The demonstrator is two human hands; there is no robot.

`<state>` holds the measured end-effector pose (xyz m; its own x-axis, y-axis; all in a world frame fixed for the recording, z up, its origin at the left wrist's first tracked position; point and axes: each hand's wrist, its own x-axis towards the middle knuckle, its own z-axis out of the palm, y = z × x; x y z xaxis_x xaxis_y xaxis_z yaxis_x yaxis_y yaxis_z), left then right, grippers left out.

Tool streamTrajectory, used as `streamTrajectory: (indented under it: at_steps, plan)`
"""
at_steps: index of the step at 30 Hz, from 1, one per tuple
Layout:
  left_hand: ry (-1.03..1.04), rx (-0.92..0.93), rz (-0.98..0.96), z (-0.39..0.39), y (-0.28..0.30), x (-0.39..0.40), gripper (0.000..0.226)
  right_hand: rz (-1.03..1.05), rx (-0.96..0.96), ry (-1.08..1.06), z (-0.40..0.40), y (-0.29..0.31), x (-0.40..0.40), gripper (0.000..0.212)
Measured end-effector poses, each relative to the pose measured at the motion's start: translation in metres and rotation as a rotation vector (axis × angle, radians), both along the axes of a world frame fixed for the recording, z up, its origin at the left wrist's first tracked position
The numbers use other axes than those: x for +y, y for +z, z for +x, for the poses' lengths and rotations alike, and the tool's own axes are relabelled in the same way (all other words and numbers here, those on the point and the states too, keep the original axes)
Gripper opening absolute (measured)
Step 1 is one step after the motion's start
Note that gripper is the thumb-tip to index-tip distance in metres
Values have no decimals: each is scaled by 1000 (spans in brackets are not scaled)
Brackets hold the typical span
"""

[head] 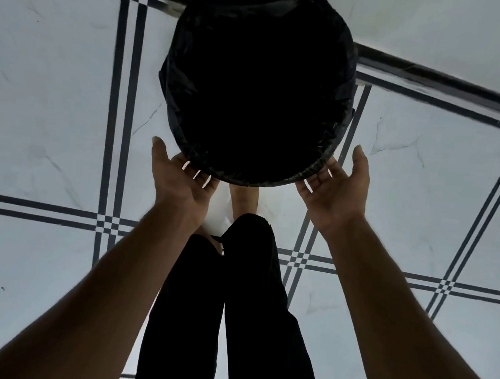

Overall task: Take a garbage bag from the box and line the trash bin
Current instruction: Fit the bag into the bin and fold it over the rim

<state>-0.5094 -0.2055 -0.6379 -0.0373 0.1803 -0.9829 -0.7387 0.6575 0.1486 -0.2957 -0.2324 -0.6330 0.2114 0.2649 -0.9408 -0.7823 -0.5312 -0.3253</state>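
Note:
A round trash bin [256, 81] stands on the floor below me, seen from straight above. A black garbage bag [320, 162] covers its inside and is folded out over the rim, hiding the bin's own wall. My left hand [184, 183] is palm up at the near-left rim, its spread fingertips touching the bag's folded edge. My right hand [337, 191] mirrors it at the near-right rim, thumb held apart. Neither hand grips anything. No box is in view.
The floor [54, 96] is white tile with dark double stripes. A dark skirting strip [434, 75] and a pale wall run behind the bin to the upper right. My legs in black trousers [232, 308] and a bare foot [243, 198] are just before the bin.

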Motion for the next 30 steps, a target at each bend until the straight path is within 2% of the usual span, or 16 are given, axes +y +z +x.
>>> streamTrajectory:
  at_steps: [2,5,7,9,10,11,13,16,18,20,22,24,27,30]
  plan:
    - [14,13,1,0,-1,-1,59,-10,-14,22,2,-1,0,54]
    - [-99,49,6,-2,-4,2,59,-101,-74,75,5,-5,7,45]
    - [-169,59,-7,-3,-4,6,55,-243,-268,95,7,-8,17,28]
    - [-182,91,-56,-2,-2,9,51,-322,-626,220,10,-7,27,16]
    - [-196,146,-75,-3,-4,11,49,-295,-788,279,12,-5,32,13]
    - [-228,242,-83,-4,-3,14,43,-234,-889,329,15,-3,38,13]
    - [-351,526,-30,-4,-1,27,29,-98,-956,438,20,2,53,17]
    - [-593,969,169,-2,3,64,20,80,-964,643,32,-2,88,16]
    - [-746,1045,342,-1,2,97,28,187,-886,754,44,-7,115,16]
    - [-923,978,472,0,-2,131,28,283,-762,867,55,-10,135,9]
    - [-1050,810,441,4,-4,157,32,319,-606,940,64,-11,148,8]
    - [-1086,718,342,-2,-7,176,43,302,-449,987,70,-10,155,13]
    - [-1084,609,315,-17,-13,186,59,278,-309,1016,77,-13,160,16]
    - [-1066,518,305,-23,-13,188,46,274,-322,954,74,-13,162,14]
